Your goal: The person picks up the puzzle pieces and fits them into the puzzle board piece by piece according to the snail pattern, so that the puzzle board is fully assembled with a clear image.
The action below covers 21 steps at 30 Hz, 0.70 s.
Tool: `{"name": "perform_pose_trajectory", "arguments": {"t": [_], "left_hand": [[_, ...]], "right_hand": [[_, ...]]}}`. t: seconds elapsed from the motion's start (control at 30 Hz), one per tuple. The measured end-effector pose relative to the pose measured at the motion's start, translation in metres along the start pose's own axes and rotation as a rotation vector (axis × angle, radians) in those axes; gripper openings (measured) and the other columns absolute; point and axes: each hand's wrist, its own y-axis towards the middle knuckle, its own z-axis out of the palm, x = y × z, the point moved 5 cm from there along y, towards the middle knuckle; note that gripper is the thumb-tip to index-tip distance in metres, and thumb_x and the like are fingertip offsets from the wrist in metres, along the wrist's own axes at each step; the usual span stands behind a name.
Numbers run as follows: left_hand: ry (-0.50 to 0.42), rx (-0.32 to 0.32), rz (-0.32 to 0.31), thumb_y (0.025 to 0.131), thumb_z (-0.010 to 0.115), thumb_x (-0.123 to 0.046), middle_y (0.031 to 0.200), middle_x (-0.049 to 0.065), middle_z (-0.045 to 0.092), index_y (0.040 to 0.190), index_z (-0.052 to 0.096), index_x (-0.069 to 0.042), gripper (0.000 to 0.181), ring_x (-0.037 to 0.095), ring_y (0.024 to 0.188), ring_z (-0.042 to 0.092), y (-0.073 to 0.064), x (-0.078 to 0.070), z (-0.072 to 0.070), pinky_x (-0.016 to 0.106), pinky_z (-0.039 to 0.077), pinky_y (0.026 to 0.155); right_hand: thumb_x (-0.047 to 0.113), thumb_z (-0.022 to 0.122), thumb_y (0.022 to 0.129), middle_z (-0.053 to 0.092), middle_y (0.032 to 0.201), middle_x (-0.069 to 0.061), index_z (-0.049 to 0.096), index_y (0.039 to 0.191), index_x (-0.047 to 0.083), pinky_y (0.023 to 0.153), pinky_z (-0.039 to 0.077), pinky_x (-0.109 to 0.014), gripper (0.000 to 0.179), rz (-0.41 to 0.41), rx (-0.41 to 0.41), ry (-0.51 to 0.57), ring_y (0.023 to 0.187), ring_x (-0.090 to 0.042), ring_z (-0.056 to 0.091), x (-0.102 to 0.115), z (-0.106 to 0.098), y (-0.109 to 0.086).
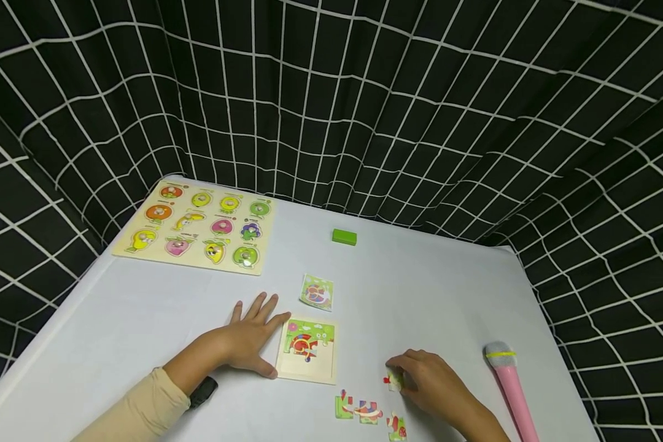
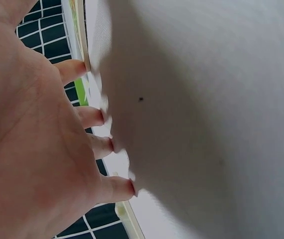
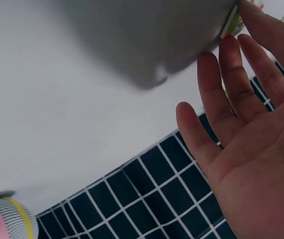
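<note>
A small square puzzle tray [image 1: 316, 370] lies on the table, its upper part filled with snail-picture pieces and its lower part bare wood. My left hand [image 1: 245, 345] rests with fingers spread along the tray's left edge; thumb and index finger touch the frame. To the right of the tray, my right hand [image 1: 436, 383] pinches a jigsaw piece [image 1: 394, 380] between thumb and fingers. The right wrist view catches only the edge of that piece [image 3: 230, 23]. Loose jigsaw pieces lie below: one green and red [image 1: 343, 406], one multicoloured [image 1: 369, 412], one with a red mushroom [image 1: 396, 428].
A picture card [image 1: 317, 292] of the snail lies just beyond the tray. Farther back are a green block [image 1: 344, 237] and a wooden fruit peg board [image 1: 190, 265]. A pink toy microphone [image 1: 512, 390] lies at the right. Black grid-patterned curtain [image 1: 320, 92] surrounds the table.
</note>
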Motion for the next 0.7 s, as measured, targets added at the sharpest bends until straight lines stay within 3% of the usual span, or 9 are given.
{"name": "perform_pose_trajectory", "arguments": {"t": [0.23,0.4,0.7], "left_hand": [[0.005,0.009,-0.009,0.069,0.08,-0.056,0.161,0.022,0.004,0.153,0.027,-0.015,0.108,0.042,0.148,-0.004,-0.001,0.0,0.0,0.073,0.005,0.108],[0.013,0.013,-0.01,0.069,0.08,-0.057,0.162,0.021,0.004,0.153,0.027,-0.016,0.108,0.041,0.148,-0.004,0.001,-0.001,0.0,0.072,0.005,0.109],[0.011,0.014,-0.023,0.068,0.081,-0.057,0.162,0.02,0.005,0.153,0.028,-0.016,0.108,0.041,0.148,-0.003,0.002,-0.002,0.001,0.072,0.005,0.109]], "right_hand": [[0.013,0.086,0.068,0.067,0.094,0.012,0.072,0.105,0.018,0.079,0.053,-0.033,0.04,-0.062,-0.068,-0.01,0.083,-0.002,0.058,0.013,-0.007,0.013],[0.018,0.084,0.072,0.067,0.098,0.011,0.072,0.106,0.019,0.081,0.052,-0.033,0.037,-0.093,-0.067,-0.013,0.087,-0.005,0.059,0.03,-0.011,0.027],[0.021,0.081,0.078,0.067,0.098,0.006,0.073,0.105,0.018,0.086,0.051,-0.035,0.028,-0.252,-0.082,-0.028,0.088,-0.009,0.06,0.067,-0.005,0.058]]}}
